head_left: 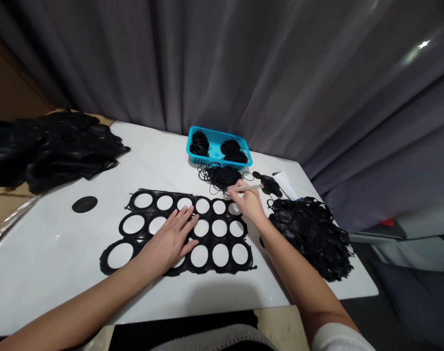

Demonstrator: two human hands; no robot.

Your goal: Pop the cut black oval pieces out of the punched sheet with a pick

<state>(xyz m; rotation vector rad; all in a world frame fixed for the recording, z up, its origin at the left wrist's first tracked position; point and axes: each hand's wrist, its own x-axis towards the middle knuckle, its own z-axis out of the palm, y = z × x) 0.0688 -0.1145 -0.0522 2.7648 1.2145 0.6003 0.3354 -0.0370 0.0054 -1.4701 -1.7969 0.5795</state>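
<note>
A black rubbery sheet with rows of round holes lies flat on the white table, the tabletop showing through the holes. My left hand rests on the sheet with its fingers stretched out. At the sheet's far right corner, my right hand grips a thin, pale stick-like tool, closed around it. Just beyond the right hand sits a loose tangle of thin black rings. What the tool's tip touches is too small to make out.
A blue basket holding bundles of black rings stands at the back. To the right are a heap of black holed scraps, small black discs and white paper. At left lie black sheets and a disc.
</note>
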